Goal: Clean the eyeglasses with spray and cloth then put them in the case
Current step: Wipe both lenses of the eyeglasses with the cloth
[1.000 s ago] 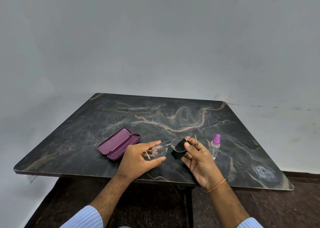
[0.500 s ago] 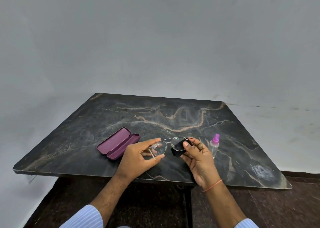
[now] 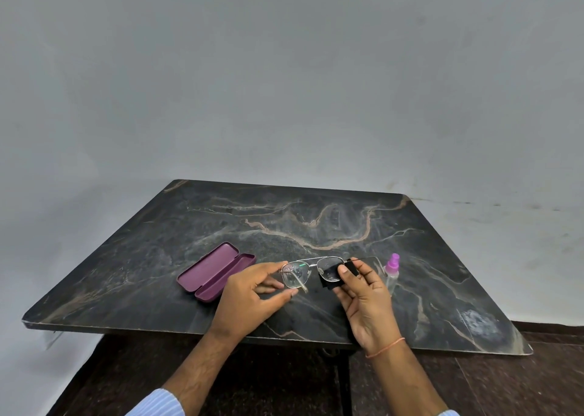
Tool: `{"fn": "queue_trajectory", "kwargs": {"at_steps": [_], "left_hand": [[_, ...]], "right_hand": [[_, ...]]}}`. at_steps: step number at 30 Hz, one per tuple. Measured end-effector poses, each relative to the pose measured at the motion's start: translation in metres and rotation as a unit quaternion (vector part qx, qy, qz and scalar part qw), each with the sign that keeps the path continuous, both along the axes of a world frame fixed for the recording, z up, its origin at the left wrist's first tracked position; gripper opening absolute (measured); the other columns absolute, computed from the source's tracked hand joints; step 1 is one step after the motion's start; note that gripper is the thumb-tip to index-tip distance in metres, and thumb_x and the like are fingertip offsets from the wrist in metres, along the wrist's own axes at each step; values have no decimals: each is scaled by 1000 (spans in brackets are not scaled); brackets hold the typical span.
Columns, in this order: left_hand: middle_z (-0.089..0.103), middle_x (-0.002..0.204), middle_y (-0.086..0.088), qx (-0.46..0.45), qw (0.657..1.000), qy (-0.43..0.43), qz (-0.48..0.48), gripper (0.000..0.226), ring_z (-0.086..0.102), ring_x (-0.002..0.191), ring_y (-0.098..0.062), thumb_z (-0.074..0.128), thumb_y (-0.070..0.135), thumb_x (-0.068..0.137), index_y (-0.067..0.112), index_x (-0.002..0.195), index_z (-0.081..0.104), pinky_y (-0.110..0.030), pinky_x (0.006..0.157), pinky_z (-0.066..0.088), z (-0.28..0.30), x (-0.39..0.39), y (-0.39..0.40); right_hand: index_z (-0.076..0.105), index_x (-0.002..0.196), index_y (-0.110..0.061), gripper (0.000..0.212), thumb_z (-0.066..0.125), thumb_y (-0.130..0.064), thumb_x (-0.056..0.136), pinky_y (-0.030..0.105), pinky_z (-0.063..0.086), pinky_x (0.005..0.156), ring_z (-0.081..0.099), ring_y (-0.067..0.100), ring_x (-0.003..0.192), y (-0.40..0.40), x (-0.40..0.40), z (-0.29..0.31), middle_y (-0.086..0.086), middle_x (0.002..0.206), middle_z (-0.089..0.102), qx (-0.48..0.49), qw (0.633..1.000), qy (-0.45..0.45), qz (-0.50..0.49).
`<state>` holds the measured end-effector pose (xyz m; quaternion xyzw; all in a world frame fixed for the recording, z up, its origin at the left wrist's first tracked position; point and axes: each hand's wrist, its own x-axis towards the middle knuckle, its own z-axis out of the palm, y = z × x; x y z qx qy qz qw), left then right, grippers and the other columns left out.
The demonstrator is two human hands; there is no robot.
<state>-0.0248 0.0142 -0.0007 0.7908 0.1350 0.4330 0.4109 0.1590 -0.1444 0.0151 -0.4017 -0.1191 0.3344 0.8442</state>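
Both hands are up over the near half of the dark marbled worktop (image 3: 316,219), and the glasses (image 3: 311,271) are held between them, lifted clear of the surface. The left hand (image 3: 252,298) has its fingers curled in a pinch on the outer edge of the left lens, forefinger on top, thumb below, and one folded temple arm slants down behind that lens. That lens shows specks or droplets on it. The right hand (image 3: 363,292) is clamped on the small black cloth (image 3: 330,278), thumb pressing the fabric against the right lens with the other fingers curled behind it; a corner of the cloth hangs down below the frame. A thin orange thread circles the right wrist.

Over to the left, the purple case (image 3: 216,271) lies open on the worktop, lid flat, both halves showing, just beside the left hand but apart from it. On the right, the clear spray bottle (image 3: 392,273) with its pink-purple top stands upright just behind the right hand's knuckles; whether they touch cannot be made out. Pale blue striped sleeves sit at the bottom edge, with a plain grey wall behind.
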Motion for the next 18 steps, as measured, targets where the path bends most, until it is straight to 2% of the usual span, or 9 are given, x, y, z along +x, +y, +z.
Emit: {"fn": "queue_trajectory", "kwargs": {"at_steps": [3,5,8,10,13,18], "left_hand": [[81,116,23,12,1000,3,-9,67,83,99,-7,101,34,79,49,138,73,-26,87,70,2,-1,-2],[80,121,25,3,1000,0,-11,75,83,100,-7,101,35,78,44,146,70,-22,87,68,3,-2,-2],[80,120,23,-1,1000,-2,-15,74,83,100,-9,100,40,79,43,147,70,-22,88,68,4,-3,-3],[80,116,22,-2,1000,-2,-15,69,84,98,-11,100,35,81,46,143,71,-25,88,69,4,-3,-3],[82,112,20,-1,1000,8,-10,67,84,96,-12,101,24,81,41,140,75,-29,87,70,2,-2,-2],[83,109,19,7,1000,12,-1,63,84,95,-11,103,19,78,31,135,78,-28,86,70,0,-1,-2]], "right_hand": [[69,116,-12,38,80,3,82,26,65,62,81,18,81,0,-1,0,5,95,82,-4,1000,-8,0],[70,115,-12,35,78,6,86,26,64,61,81,18,80,1,-1,-1,6,94,81,-9,1000,-6,-5],[69,115,-11,34,78,7,88,26,65,61,81,20,80,3,-1,-2,7,95,81,-7,1000,-1,-10],[69,115,-11,34,78,7,88,27,65,62,82,21,82,3,-1,-3,8,97,81,-5,1000,-2,-11],[68,117,-12,38,80,4,85,27,65,62,82,21,83,2,-1,-3,8,99,81,-6,1000,-4,-10],[72,123,-9,45,84,-13,80,30,66,68,82,21,89,-1,-1,-2,13,112,81,-12,999,1,35]]}}
